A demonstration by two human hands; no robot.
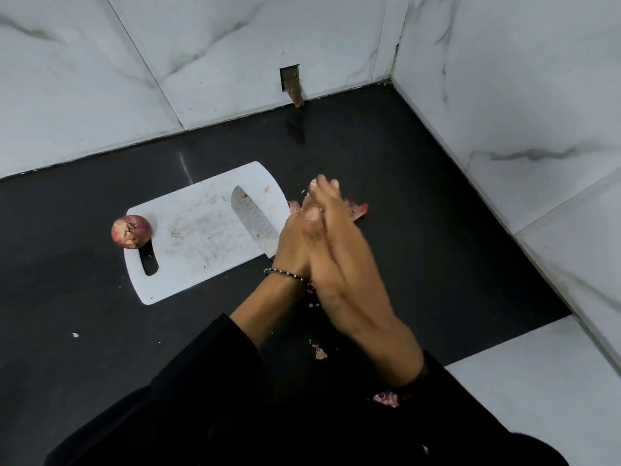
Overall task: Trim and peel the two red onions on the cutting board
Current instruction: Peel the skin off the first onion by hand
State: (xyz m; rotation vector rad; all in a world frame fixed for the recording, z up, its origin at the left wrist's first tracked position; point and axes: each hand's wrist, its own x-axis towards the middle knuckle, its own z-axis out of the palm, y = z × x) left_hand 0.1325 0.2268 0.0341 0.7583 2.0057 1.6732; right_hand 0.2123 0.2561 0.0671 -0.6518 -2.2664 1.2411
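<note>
- The one red onion (131, 231) you can see is sitting at the left end of the cutting board (201, 230), just beside the handle slot. Its rough root end is facing up and toward you, and its skin looks to be on.
- I cannot find the second onion. Something pink is showing at your fingertips, but blur is hiding what it is.
- The knife (253, 218) is lying flat on the right part of the board, with its tip pointing far and its handle running under your hands.
- You are pressing your left hand (293, 242) and right hand (349, 274) together palm to palm, fingers straight, above the board's right corner. Neither hand is gripping anything that shows.
- The onion is lying to the left of both hands, across the board. Your left hand, the one with the bracelet (285, 272), is the nearer one, so I judge it suits the reach while the right hand is taking the knife.
- Loose peels (359, 210) are lying on the dark tabletop (420, 203) just right of the board, and a small scrap (321, 354) is lying nearer you.
</note>
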